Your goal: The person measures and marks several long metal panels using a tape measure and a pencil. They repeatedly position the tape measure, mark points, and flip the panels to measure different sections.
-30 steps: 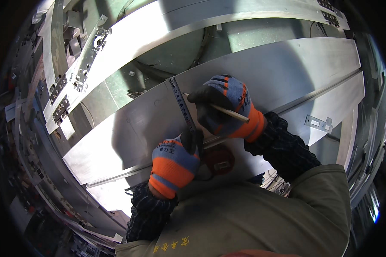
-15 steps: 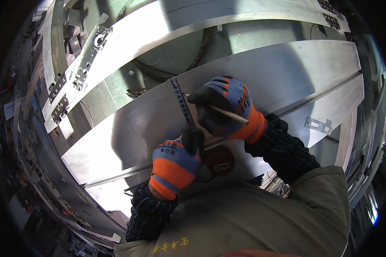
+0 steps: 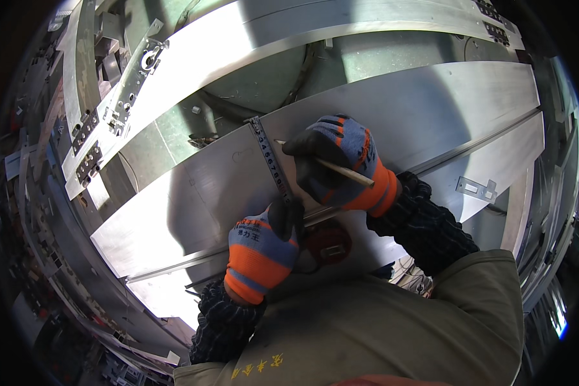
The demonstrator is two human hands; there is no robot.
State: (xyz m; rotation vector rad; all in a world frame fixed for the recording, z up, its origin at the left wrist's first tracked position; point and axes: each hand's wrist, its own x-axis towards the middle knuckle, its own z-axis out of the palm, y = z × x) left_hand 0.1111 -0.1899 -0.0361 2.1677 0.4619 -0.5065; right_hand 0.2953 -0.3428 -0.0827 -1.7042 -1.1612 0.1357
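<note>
A long metal panel lies across in front of me, with a narrow groove along its near part. My left hand, in a blue, orange and black glove, is closed on the blade of a tape measure. The blade runs across the panel to its far edge. Beside the left hand rests the tape's red and black case. My right hand, gloved alike, grips a thin pencil-like stick. Its tip is close to the blade, just right of it.
Beyond the panel lies another long metal strip with dark hinge-like fittings. A slotted metal plate rests on the panel's near right part. Metal offcuts lie at the far left, and a dark cable curves behind the panel.
The tape blade has shifted slightly left, its end now at the panel's far edge. My left hand has moved a little with it. The right hand stays almost still.
</note>
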